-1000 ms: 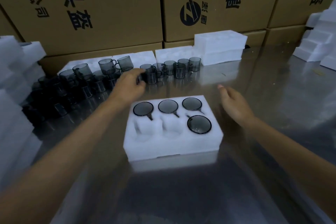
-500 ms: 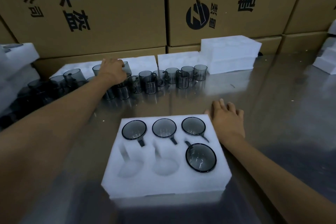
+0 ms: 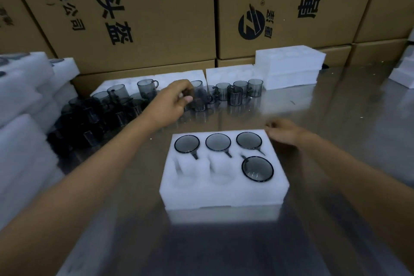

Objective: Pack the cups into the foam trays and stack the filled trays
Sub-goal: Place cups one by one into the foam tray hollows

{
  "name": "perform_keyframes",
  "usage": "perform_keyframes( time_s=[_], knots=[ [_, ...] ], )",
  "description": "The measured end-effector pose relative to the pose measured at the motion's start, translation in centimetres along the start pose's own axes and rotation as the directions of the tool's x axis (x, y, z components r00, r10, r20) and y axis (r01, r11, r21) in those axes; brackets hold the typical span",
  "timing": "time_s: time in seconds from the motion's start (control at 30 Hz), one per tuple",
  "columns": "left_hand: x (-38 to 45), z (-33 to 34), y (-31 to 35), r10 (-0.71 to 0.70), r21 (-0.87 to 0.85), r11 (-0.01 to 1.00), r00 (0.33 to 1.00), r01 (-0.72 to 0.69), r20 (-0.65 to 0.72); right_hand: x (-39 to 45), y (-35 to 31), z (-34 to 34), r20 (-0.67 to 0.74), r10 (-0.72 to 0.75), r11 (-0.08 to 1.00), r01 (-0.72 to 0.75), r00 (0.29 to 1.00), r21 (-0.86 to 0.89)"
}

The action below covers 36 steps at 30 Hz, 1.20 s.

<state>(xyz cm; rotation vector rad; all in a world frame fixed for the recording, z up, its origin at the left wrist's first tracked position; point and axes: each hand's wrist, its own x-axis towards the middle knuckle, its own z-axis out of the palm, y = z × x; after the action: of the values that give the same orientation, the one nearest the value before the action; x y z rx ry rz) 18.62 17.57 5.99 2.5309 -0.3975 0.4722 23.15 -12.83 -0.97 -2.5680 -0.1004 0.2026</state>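
Foam tray [image 3: 224, 195] in front of me holds four smoky cups [image 3: 257, 168]: three along the far row and one at the near right, so I judge it two-thirds full, with the near left and near middle pockets bare. My left hand [image 3: 174, 103] is out at the loose cups [image 3: 235, 94] standing in a row on the steel table [image 3: 336, 132], fingers curled as if pinching one by its handle, though blur keeps me from telling whether I have it. My right hand [image 3: 284, 132] rests, fingers loosely bent and holding nothing, at the tray's far right corner. Left to do, as I judge: two more cups, then stacking. Room is good to the right and toward me; on the left, foam stacks [image 3: 24, 105] and dark cups crowd the table, and boxes [image 3: 156, 18] wall off the back.
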Motion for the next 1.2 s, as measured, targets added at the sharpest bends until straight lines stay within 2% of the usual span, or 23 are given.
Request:
perform_keyframes(
  time_s=[0.07,0.13,0.23,0.3,0.4,0.47,0.63,0.73,0.8,0.87,0.93,1.03,1.2],
  knots=[
    [-2.8,-0.8,2.2,0.049,-0.085,0.995,0.998,-0.045,0.040,-1.7,-2.1,-2.0,-0.023,-0.058,0.968,0.062,0.998,0.244],
    [-5.9,-1.7,4.0,0.081,-0.179,0.982,0.994,-0.067,0.072,-4.7,-4.2,-3.2,-0.099,-0.144,0.898,0.172,0.985,0.405],
    [-10.1,-2.3,5.8,0.142,-0.138,0.983,0.980,-0.123,0.139,-10.0,-6.4,-3.1,-0.094,-0.371,0.766,0.361,0.924,0.532],
    [-12.3,-2.1,6.8,0.183,-0.129,0.978,0.967,-0.162,0.179,-13.2,-7.2,-1.9,-0.059,-0.501,0.717,0.452,0.864,0.530],
    [-14.0,-1.2,7.7,0.234,-0.117,0.969,0.957,-0.216,0.172,-16.4,-7.4,0.0,-0.089,-0.619,0.723,0.611,0.780,0.322],
    [-14.4,-0.7,7.8,0.236,-0.099,0.970,0.961,-0.224,0.144,-17.2,-7.2,0.8,-0.106,-0.643,0.732,0.649,0.759,0.206],
    [-14.4,0.3,7.4,0.236,-0.119,0.967,0.968,-0.225,0.083,-16.9,-6.2,1.2,-0.191,-0.645,0.733,0.669,0.740,0.120],
    [-14.1,1.3,7.2,0.249,-0.111,0.964,0.967,-0.242,0.053,-16.4,-6.0,1.3,-0.191,-0.619,0.761,0.642,0.762,0.094],
    [-14.1,1.7,6.8,0.244,-0.118,0.964,0.969,-0.238,0.042,-16.2,-6.1,1.5,-0.167,-0.633,0.764,0.645,0.755,0.016],
    [-14.6,2.0,6.4,0.242,-0.132,0.963,0.970,-0.237,0.026,-16.2,-6.4,2.2,-0.166,-0.677,0.735,0.671,0.717,-0.100],
    [-15.2,2.2,6.1,0.192,-0.190,0.964,0.981,-0.187,0.009,-16.5,-6.3,3.0,-0.204,-0.714,0.701,0.682,0.670,-0.210],
    [-15.7,3.0,6.1,0.064,-0.271,0.960,0.998,-0.068,-0.022,-17.2,-5.4,4.0,-0.256,-0.697,0.713,0.609,0.669,-0.348],
    [-16.2,4.0,5.7,0.103,-0.103,0.989,0.993,-0.108,-0.054,-17.3,-4.3,5.0,-0.249,-0.702,0.703,0.595,0.667,-0.391]
  ],
)
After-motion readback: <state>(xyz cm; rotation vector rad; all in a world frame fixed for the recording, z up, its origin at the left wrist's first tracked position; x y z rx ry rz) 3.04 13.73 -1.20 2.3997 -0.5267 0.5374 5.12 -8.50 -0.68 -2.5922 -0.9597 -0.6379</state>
